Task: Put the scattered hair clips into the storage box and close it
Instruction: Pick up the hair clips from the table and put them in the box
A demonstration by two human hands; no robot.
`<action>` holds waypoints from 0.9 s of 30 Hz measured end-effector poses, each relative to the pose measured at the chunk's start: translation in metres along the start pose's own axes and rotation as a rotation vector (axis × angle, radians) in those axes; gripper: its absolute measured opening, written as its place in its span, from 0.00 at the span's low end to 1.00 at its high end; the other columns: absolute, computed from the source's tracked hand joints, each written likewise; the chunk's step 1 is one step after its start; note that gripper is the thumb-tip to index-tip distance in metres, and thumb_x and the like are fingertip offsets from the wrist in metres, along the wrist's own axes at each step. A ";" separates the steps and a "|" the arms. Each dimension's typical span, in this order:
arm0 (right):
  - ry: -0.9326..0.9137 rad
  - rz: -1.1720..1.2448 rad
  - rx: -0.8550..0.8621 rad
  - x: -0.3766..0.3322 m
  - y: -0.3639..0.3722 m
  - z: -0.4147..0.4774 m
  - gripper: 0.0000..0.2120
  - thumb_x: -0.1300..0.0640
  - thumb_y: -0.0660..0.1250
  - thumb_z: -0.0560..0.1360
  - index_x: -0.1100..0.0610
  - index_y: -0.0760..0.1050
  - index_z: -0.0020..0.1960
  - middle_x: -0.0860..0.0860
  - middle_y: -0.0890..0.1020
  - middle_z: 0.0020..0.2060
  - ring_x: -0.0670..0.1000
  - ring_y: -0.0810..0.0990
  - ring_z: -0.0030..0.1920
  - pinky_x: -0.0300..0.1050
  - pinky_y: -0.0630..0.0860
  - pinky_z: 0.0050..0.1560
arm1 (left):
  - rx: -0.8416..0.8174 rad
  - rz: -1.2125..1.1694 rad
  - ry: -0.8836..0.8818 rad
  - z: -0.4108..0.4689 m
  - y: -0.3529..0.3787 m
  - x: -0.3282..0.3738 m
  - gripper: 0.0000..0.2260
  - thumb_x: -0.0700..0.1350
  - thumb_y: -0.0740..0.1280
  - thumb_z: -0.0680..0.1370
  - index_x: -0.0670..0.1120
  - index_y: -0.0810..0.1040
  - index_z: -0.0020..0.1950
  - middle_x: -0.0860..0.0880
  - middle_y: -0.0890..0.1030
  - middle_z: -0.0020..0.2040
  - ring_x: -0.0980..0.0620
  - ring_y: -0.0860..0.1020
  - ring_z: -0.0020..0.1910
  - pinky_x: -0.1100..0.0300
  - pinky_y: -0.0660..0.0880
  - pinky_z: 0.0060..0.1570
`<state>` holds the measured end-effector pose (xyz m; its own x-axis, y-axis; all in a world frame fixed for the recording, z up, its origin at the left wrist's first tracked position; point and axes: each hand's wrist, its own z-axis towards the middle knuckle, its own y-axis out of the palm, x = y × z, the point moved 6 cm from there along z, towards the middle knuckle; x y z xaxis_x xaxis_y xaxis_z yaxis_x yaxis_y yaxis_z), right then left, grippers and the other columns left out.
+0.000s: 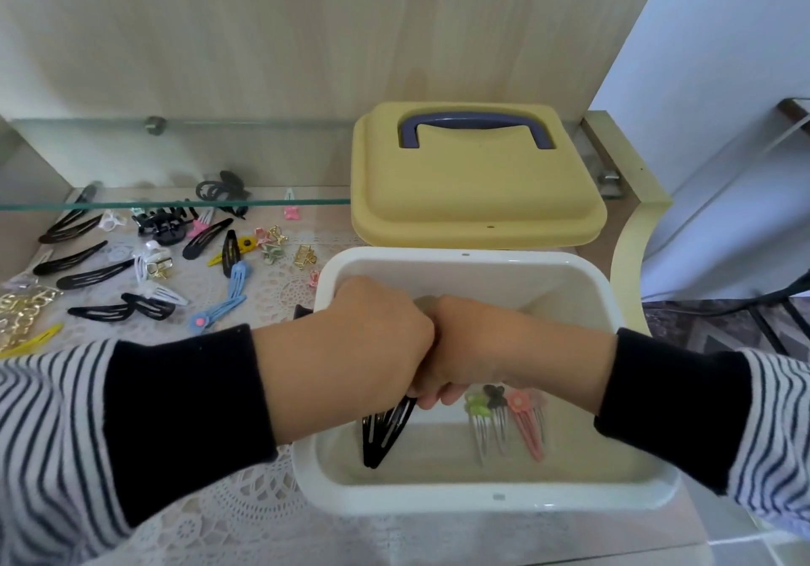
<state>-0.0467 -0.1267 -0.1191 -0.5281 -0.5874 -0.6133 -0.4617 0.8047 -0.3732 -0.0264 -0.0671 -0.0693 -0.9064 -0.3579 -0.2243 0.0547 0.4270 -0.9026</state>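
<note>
Both hands meet over the open white storage box (473,493). Far to the left of the left hand (372,337), scattered hair clips (144,267) lie on the lace-covered surface (245,517), black, blue, yellow and gold among them. That hand is closed around black snap clips (383,432) whose tips hang inside the box. Pressed against it, the right hand (495,346) curls downward; its grip cannot be told. Below the right wrist lie flower clips (508,423). Beyond both hands rests the yellow lid (473,188).
</note>
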 end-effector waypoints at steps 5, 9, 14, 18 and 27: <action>0.002 0.009 0.012 0.001 0.001 0.004 0.10 0.70 0.68 0.72 0.67 0.78 0.53 0.57 0.81 0.37 0.43 0.79 0.30 0.33 0.78 0.33 | -0.161 0.025 -0.012 0.007 0.004 0.003 0.06 0.45 0.62 0.79 0.47 0.77 0.53 0.50 0.77 0.44 0.48 0.78 0.47 0.58 0.66 0.41; -0.027 0.032 0.014 -0.003 0.003 0.005 0.10 0.71 0.68 0.72 0.65 0.77 0.53 0.61 0.83 0.43 0.46 0.80 0.32 0.36 0.79 0.36 | -0.207 0.029 -0.041 0.007 0.007 0.002 0.08 0.45 0.63 0.79 0.47 0.78 0.55 0.49 0.80 0.50 0.47 0.79 0.51 0.58 0.66 0.42; -0.003 0.060 -0.024 -0.005 0.006 0.007 0.10 0.70 0.64 0.75 0.69 0.76 0.56 0.67 0.81 0.49 0.49 0.79 0.35 0.36 0.79 0.37 | -0.254 -0.016 -0.056 0.004 0.007 -0.001 0.10 0.45 0.62 0.80 0.47 0.77 0.59 0.50 0.80 0.52 0.49 0.79 0.52 0.61 0.64 0.37; -0.002 0.035 0.000 -0.009 0.001 -0.002 0.07 0.69 0.59 0.75 0.61 0.72 0.43 0.58 0.74 0.35 0.50 0.72 0.30 0.37 0.73 0.30 | -0.216 -0.010 -0.049 0.000 -0.002 0.001 0.08 0.44 0.62 0.80 0.48 0.75 0.58 0.52 0.73 0.41 0.51 0.73 0.44 0.59 0.65 0.37; -0.023 -0.164 0.242 -0.011 -0.028 -0.044 0.07 0.52 0.62 0.78 0.54 0.76 0.49 0.50 0.83 0.47 0.49 0.82 0.48 0.44 0.81 0.49 | 0.367 -0.065 -0.137 -0.050 -0.029 -0.016 0.09 0.47 0.60 0.77 0.54 0.77 0.54 0.54 0.79 0.44 0.51 0.78 0.42 0.58 0.62 0.37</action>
<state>-0.0593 -0.1463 -0.0711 -0.4430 -0.7115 -0.5455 -0.3547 0.6979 -0.6222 -0.0350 -0.0321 -0.0208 -0.8501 -0.4925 -0.1865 0.1674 0.0831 -0.9824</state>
